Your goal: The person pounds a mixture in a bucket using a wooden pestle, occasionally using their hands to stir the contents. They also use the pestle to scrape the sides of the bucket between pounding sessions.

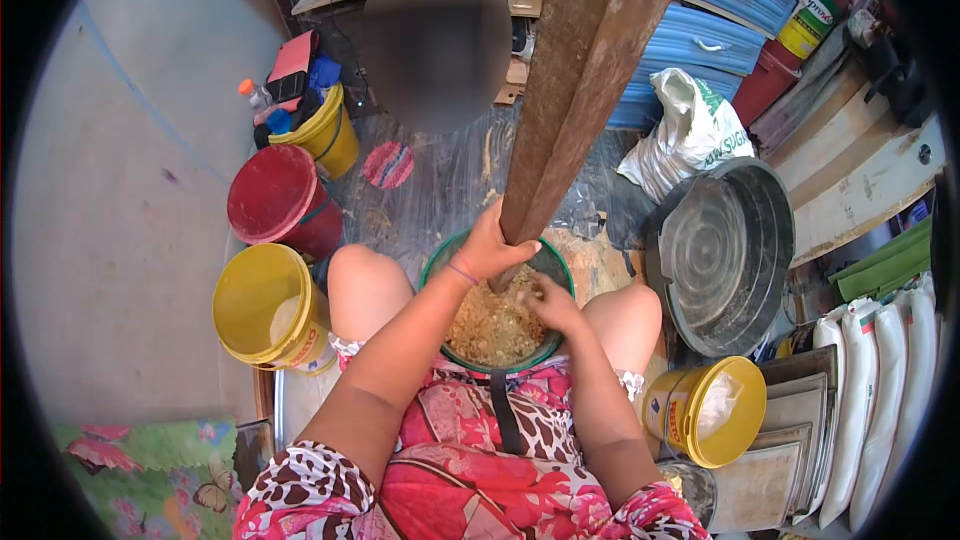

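Observation:
Between my knees sits a round green basin (434, 265) with a crumbly yellow-brown mixture (490, 328) in it. A thick wooden beam (575, 70) slants down from the top, and its lower end reaches into the basin. My left hand (492, 248) is closed around the beam just above the mixture, thumb along its front side. Low over the crumbs at the basin's right side, my right hand (552, 302) has its fingers curled in close to the beam's foot. What lies inside those fingers is hidden.
Left stand a yellow bucket (310, 325), a red lidded bucket (325, 225) and another yellow bucket (345, 135) with items on top. To the right are a black tub (660, 270), a white sack (690, 135) and a yellow bucket (675, 405). Blue drawers (690, 35) stand behind.

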Action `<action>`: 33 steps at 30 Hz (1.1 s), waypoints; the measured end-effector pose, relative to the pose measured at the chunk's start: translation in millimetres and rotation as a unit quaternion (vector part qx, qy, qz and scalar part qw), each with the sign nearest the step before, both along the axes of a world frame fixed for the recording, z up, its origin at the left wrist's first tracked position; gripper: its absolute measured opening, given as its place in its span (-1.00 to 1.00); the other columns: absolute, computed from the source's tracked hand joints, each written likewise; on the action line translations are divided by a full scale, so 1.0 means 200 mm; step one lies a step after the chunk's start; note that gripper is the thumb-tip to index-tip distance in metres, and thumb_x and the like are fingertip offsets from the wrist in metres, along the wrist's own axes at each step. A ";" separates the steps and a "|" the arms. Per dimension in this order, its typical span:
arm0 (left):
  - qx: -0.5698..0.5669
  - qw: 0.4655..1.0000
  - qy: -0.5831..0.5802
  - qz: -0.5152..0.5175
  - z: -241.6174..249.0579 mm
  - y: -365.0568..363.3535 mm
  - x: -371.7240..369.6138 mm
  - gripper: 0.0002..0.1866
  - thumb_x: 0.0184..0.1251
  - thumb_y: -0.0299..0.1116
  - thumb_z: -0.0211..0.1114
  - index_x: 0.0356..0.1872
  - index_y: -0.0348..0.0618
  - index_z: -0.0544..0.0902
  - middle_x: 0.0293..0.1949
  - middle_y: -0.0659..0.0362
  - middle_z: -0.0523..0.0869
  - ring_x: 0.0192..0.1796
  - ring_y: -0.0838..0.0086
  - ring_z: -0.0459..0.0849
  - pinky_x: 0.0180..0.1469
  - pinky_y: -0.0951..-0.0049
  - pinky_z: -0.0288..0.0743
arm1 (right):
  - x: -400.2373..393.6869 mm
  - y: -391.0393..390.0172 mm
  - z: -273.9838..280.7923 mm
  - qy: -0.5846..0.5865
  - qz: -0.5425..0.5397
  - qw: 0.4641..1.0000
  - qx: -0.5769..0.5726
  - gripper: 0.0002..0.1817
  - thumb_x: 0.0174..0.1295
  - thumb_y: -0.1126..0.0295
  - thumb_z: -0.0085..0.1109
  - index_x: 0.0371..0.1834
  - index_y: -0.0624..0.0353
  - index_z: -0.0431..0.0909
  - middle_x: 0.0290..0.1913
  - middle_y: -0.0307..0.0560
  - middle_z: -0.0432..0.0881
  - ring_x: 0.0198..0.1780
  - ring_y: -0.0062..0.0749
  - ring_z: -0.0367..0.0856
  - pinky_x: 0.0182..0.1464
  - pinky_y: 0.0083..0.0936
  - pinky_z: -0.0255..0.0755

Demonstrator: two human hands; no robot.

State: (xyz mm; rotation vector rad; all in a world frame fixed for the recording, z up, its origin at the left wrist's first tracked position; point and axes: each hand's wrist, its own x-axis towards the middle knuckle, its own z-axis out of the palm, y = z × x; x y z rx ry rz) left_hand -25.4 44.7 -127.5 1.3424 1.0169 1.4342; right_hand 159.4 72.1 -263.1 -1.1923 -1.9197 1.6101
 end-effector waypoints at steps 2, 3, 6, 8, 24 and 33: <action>0.001 1.000 -0.008 0.000 -0.02 0.01 0.00 -0.35 -0.06 -0.52 0.39 0.12 -0.26 0.32 -0.04 0.20 0.51 0.03 0.55 0.46 0.12 0.46 0.34 | -0.02 -0.05 0.01 -0.255 0.170 0.948 0.083 -0.23 0.09 -0.03 0.18 0.27 0.27 0.28 0.12 0.28 0.48 0.15 0.03 0.47 0.18 -0.30 0.32; 0.003 1.000 -0.007 -0.003 -0.03 0.01 0.00 -0.35 -0.06 -0.52 0.39 0.12 -0.26 0.32 -0.04 0.20 0.51 0.03 0.55 0.46 0.12 0.46 0.34 | -0.03 -0.06 0.00 -0.254 0.167 0.949 0.084 -0.23 0.09 -0.03 0.18 0.27 0.27 0.28 0.12 0.28 0.48 0.15 0.03 0.47 0.18 -0.30 0.32; 0.010 1.000 -0.003 0.005 -0.02 0.01 0.00 -0.35 -0.06 -0.52 0.39 0.13 -0.26 0.32 -0.03 0.20 0.51 0.03 0.55 0.46 0.13 0.45 0.33 | -0.04 -0.09 0.02 -0.183 0.211 0.958 0.064 -0.21 0.09 -0.05 0.19 0.28 0.29 0.27 0.06 0.37 0.51 0.12 0.02 0.51 0.16 -0.32 0.35; 0.007 1.000 -0.008 -0.009 -0.01 0.00 0.00 -0.35 -0.06 -0.52 0.40 0.14 -0.27 0.32 -0.02 0.19 0.51 0.03 0.56 0.46 0.13 0.46 0.34 | -0.04 -0.08 0.07 -0.190 0.188 0.961 0.072 -0.20 0.10 -0.04 0.20 0.29 0.29 0.24 0.07 0.36 0.50 0.11 0.02 0.51 0.15 -0.32 0.35; 0.018 0.996 0.083 -0.027 0.01 0.04 -0.02 -0.33 -0.18 -0.50 0.39 0.10 -0.22 0.37 -0.03 0.19 0.53 0.02 0.53 0.48 0.09 0.44 0.38 | -0.12 0.00 1.01 0.324 -0.016 0.913 0.245 0.03 -0.03 -0.05 0.38 0.40 0.25 0.02 0.29 0.09 0.26 0.36 -0.18 0.20 0.35 -0.26 0.10; -0.049 0.980 0.149 -0.124 0.06 0.07 -0.08 -0.22 -0.24 -0.42 0.44 0.18 -0.21 0.35 -0.01 0.17 0.53 0.14 0.43 0.43 0.19 0.36 0.31 | -0.28 0.19 1.20 0.380 0.197 0.904 -0.006 0.04 -0.30 -0.23 0.46 0.17 0.30 0.31 -0.14 0.10 0.59 -0.07 -0.18 0.59 0.00 -0.32 0.47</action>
